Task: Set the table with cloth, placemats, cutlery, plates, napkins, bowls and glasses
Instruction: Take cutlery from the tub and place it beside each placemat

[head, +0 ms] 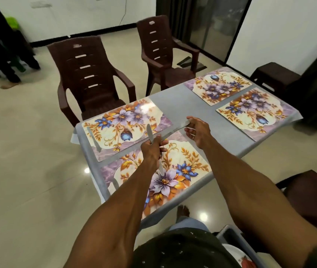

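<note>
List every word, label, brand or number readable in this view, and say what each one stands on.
None can be read.
The pale sticker on the nearer brown chair: too blurred to read.
The pale sticker on the farther brown chair: too blurred to read.
The floral placemats, grey tablecloth and the knives held in the left hand and right hand show no lettering.

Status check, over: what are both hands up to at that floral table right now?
Left hand grips a bunch of silver table knives. Right hand pinches one knife's far end. Four floral placemats down on grey cloth. No plates yet.
</note>
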